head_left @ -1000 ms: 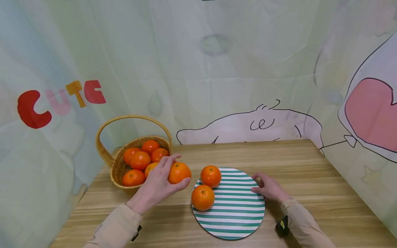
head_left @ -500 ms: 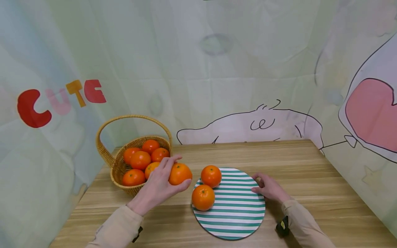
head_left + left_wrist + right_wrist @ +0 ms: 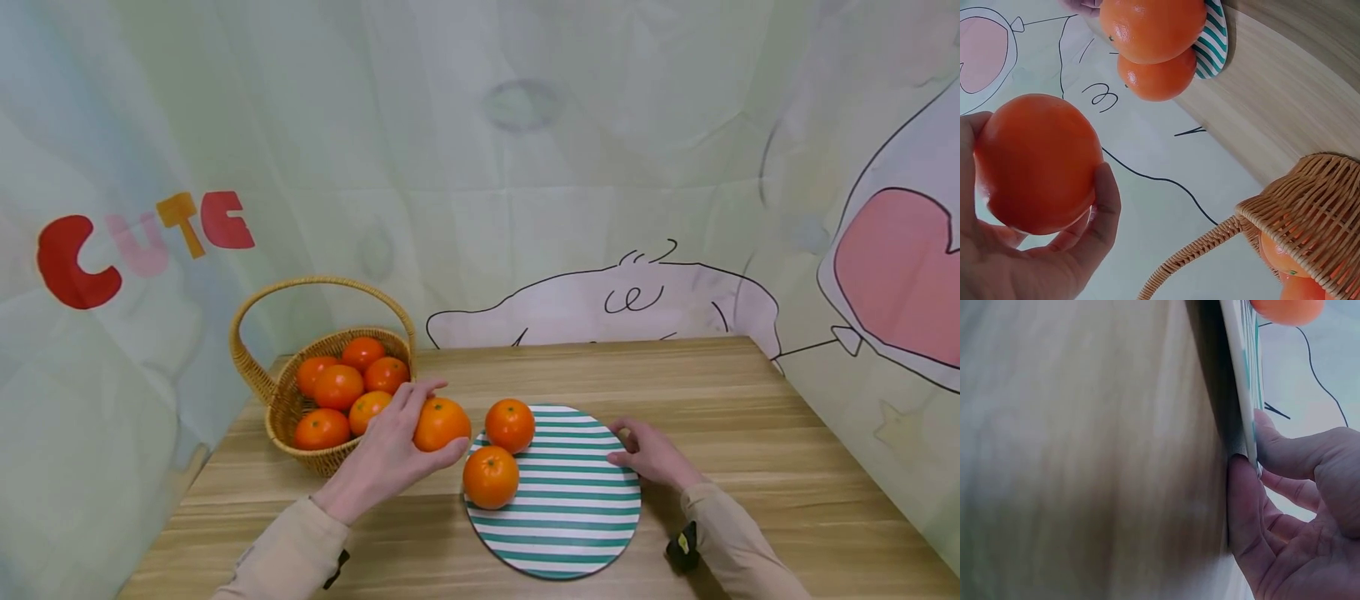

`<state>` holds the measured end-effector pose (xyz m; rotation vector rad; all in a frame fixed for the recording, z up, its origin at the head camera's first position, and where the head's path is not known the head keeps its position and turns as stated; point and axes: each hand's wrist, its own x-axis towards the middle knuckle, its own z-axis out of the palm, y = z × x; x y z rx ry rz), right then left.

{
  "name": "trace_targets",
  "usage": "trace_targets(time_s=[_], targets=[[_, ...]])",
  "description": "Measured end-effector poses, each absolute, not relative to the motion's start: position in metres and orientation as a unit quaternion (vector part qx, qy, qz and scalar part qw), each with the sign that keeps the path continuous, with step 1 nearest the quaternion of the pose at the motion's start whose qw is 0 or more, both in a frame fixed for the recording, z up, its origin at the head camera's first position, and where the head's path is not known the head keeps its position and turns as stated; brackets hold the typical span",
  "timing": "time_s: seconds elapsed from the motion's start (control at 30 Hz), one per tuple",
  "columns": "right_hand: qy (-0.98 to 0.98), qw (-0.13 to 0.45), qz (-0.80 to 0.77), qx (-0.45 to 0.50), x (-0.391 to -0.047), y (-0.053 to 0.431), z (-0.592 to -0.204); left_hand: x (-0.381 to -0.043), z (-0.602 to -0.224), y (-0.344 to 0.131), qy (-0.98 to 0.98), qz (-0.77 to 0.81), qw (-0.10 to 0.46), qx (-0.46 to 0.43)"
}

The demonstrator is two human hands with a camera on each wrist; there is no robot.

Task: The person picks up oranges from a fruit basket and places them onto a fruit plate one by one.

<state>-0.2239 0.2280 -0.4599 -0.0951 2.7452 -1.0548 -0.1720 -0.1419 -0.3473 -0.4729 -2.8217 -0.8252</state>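
Note:
My left hand point(image 3: 390, 446) grips an orange point(image 3: 442, 425) between thumb and fingers, in the gap between basket and board; the left wrist view shows the fingers curled round this orange point(image 3: 1041, 164). On the left side of a round green-and-white striped board point(image 3: 577, 500) sit two oranges, one at the back point(image 3: 510, 425) and one in front point(image 3: 491, 477). My right hand point(image 3: 652, 452) pinches the board's right edge. In the right wrist view its thumb point(image 3: 1291, 453) lies on the striped face and a finger point(image 3: 1247, 506) is under the rim.
A wicker basket point(image 3: 277, 417) with a tall handle stands at the left of the wooden table point(image 3: 697, 383), holding several oranges point(image 3: 339, 387). Fabric walls with cartoon prints point(image 3: 600, 300) close in the back and sides.
My left hand has carried its orange slightly to the right and down, closer to the board, uncovering more of an orange in the basket. The right hand stays at the board's edge.

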Motion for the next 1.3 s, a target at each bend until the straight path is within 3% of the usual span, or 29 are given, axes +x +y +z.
trace_targets(time_s=[1.3], targets=[[0.923, 0.085, -0.372, -0.045, -0.2216, 0.2283, -0.4642, -0.1673, -0.3549, -0.1451, -0.927, -0.318, 0.063, -0.186]])
